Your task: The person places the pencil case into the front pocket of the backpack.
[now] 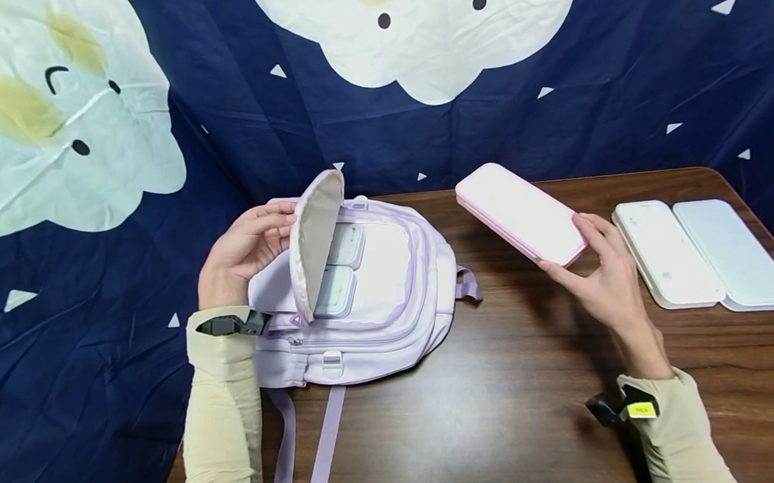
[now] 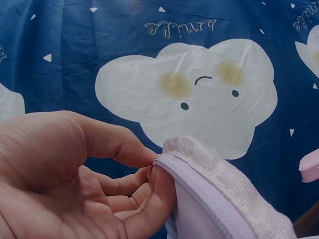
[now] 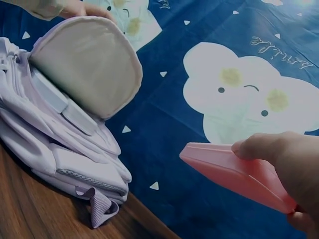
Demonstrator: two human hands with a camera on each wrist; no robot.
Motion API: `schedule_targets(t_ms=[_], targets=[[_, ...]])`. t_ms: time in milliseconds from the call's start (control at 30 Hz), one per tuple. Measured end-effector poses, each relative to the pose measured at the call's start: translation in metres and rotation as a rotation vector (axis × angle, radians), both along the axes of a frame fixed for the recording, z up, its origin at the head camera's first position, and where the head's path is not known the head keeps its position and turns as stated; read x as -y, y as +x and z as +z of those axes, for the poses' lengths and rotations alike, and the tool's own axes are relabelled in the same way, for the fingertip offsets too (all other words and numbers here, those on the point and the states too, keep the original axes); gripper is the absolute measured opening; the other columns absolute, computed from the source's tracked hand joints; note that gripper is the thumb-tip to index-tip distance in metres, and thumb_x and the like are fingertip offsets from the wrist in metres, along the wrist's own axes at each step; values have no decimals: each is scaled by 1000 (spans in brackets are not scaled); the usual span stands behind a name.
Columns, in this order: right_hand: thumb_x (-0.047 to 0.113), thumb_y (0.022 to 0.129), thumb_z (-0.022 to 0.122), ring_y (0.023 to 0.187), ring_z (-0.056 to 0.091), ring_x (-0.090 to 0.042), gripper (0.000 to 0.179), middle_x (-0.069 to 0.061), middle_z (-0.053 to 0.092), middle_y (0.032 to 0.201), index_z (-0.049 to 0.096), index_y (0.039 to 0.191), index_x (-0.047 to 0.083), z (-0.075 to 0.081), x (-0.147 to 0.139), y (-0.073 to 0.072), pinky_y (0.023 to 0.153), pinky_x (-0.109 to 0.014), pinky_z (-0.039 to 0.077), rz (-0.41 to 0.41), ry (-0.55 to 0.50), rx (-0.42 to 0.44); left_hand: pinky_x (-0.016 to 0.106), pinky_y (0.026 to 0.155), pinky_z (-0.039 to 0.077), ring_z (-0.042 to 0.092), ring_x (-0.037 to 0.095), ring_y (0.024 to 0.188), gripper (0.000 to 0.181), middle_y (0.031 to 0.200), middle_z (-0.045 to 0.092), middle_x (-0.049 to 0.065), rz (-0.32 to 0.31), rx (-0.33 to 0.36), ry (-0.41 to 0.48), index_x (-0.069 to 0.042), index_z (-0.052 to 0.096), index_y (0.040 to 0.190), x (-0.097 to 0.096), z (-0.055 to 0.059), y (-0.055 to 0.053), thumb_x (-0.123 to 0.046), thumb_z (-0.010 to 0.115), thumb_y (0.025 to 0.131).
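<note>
A lilac backpack [image 1: 433, 296] lies on the table, its front pocket unzipped. With thumb and fingers my left hand [image 1: 247, 244] pinches the edge of the pocket flap [image 2: 199, 191], holding it raised. Two pale cases, one grey-white [image 1: 347, 244] and one bluish [image 1: 335, 291], sit inside the pocket. To the right of the backpack, my right hand [image 1: 607, 277] grips one end of a pink pencil case [image 1: 522, 213] and holds it above the table. In the right wrist view the pink case [image 3: 234, 172] is seen edge-on, with the thumb on its upper side.
At the table's right side lie a white case [image 1: 668, 255] and a light blue case [image 1: 735, 252], side by side. Backpack straps [image 1: 326, 445] trail toward the front edge. A dark blue cloth [image 1: 432, 148] with cloud prints hangs behind the wooden table [image 1: 483, 417].
</note>
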State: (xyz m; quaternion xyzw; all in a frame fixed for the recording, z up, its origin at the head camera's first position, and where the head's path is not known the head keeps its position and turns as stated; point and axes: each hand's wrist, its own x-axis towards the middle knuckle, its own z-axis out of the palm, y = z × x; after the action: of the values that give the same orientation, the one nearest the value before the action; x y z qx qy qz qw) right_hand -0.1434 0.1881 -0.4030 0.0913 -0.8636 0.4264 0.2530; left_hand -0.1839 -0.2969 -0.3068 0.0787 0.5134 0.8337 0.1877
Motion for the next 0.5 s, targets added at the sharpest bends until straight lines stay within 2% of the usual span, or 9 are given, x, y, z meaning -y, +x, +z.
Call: schedule_targets(t_ms=[200,500], targets=[[12,63,88,120,48,-32,79,-14,50,135,55,134,8,1,7,-2,99,-23,33,27,0,20,26,69,57,70,17,80,36,90,71,12,-3,-7,4,4,65,100,0,0,0,13,31,96],[8,62,87,119,49,-31,78,-15,51,134,55,133,7,-3,15,-6,95,-11,29,66,-1,-6,26,69,57,70,17,80,35,90,71,12,1,-1,2,3,66,99,-1,0,0,13,32,96]])
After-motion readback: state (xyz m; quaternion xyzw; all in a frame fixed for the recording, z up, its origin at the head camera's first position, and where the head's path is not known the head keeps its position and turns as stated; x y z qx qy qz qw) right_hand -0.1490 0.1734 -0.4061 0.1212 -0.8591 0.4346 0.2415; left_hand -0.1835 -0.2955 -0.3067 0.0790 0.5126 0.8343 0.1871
